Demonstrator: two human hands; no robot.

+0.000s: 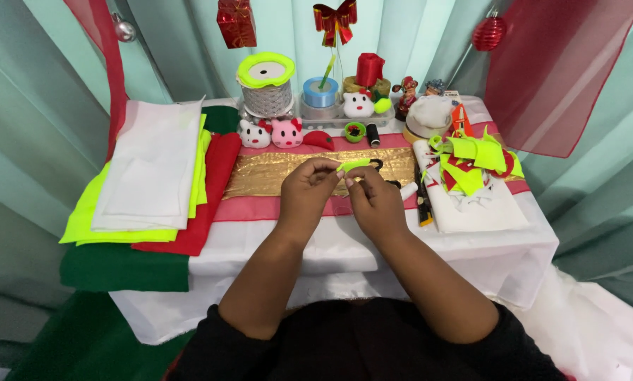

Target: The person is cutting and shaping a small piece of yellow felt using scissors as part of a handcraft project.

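1. In the head view, a small neon green felt strip (355, 165) is held up over the gold cloth (274, 175) on the bench (330, 247).
2. The left hand (308, 192) and right hand (374, 201) are pressed close together, and both sets of fingers are pinched shut on the strip.
3. The strip is laid sideways, with its long end stuck out to the right, above the right hand.
4. More green scraps (475, 159) are piled to the right.

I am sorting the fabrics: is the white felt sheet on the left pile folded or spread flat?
Spread flat: the white felt sheet lies open on the neon yellow felt; no fold shows.
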